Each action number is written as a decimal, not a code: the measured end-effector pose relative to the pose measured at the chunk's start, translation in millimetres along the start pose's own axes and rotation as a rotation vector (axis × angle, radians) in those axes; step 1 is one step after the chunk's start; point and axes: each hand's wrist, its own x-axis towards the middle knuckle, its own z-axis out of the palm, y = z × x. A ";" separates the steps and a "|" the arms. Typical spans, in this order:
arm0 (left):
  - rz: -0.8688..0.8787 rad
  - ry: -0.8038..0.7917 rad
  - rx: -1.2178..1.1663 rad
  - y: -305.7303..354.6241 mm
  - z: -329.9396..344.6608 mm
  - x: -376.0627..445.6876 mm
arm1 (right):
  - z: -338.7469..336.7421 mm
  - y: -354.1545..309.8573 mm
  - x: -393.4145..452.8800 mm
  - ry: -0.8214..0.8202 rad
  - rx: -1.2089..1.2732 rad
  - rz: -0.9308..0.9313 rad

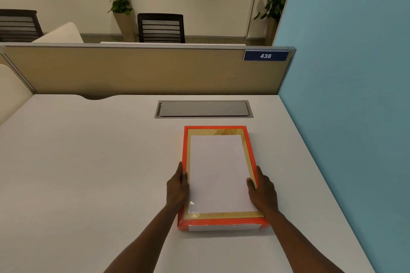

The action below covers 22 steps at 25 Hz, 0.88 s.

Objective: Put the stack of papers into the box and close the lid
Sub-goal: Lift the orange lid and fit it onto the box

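An orange box (221, 224) with a gold, leaf-patterned face lies on the white desk (88, 173), right of centre. The white stack of papers (218, 170) rests flat on that gold face, inside the orange rim. I cannot tell whether the gold face is the lid or the box's floor, and no separate lid is in view. My left hand (177, 188) clasps the box's left side, thumb on the gold border by the paper's edge. My right hand (263, 190) clasps the right side, thumb touching the paper's right edge.
A grey cable hatch (203, 109) is set in the desk just beyond the box. A tan partition (133, 71) with a "438" plate closes the far edge, and a blue wall (346, 95) runs along the right. Chairs and plants stand behind the partition.
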 end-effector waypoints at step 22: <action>0.190 -0.075 0.276 -13.7 5.4 -26.0 | 1.1 -7.4 -29.2 -0.077 -0.215 -0.085</action>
